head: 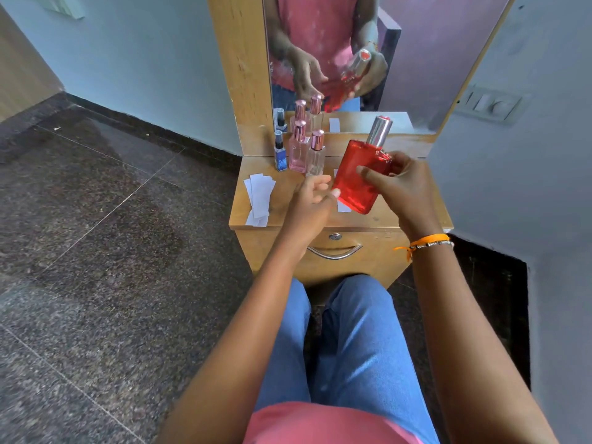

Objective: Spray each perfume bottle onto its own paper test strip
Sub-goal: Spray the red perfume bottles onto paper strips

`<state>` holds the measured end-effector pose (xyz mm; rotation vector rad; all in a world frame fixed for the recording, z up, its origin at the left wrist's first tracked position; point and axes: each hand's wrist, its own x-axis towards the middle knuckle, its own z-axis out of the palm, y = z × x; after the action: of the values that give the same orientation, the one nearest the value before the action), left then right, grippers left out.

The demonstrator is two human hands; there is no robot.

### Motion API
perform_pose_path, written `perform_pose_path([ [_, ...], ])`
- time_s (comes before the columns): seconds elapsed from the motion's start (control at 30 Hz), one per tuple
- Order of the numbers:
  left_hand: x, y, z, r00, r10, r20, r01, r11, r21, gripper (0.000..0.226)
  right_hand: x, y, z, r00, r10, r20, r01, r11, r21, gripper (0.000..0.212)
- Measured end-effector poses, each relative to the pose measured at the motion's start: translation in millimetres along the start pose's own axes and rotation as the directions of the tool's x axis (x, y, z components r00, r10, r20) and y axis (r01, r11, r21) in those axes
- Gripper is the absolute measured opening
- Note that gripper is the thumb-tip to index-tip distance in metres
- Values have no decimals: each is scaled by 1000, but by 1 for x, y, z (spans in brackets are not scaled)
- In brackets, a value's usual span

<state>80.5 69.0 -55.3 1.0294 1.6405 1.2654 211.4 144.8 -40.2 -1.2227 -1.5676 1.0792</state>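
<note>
— Bottle grip? Why lifted off the dressing table?
— Right hand clamps the red perfume bottle, tilted, cap on; probably readying it. Left hand, fingers loosely apart, touches its near-left corner above a paper strip

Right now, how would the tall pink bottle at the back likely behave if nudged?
The pink bottle looks tall and narrow, so it probably tips easily. It appears to be glass, likely fragile. The clear bottle stands right beside it and might get knocked too.
</note>
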Motion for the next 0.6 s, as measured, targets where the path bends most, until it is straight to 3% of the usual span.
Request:
perform_pose_path([
  [0.1, 3, -4, -8, 996, 13, -90, -14, 1000, -5, 29, 15, -4, 14, 987, -79, -140, 57, 986, -154, 25],
  [0.23, 7, -8, -11, 992, 14, -127, -17, 1000, -21, 24, 32, -2, 35, 964, -122, -235, 76, 978, -196, 27],
  [0.37, 11, -12, -13, 988, 10, -153, -16, 999, -37, 21, 40, 4, 52, 952, -92, -294, 36, 981, -190, 28],
  [0.6, 15, -15, -17, 985, -12, -173, -2, 997, -77, 20, 44, 20, 69, 931, -138, -337, 24, 946, -323, 33],
])
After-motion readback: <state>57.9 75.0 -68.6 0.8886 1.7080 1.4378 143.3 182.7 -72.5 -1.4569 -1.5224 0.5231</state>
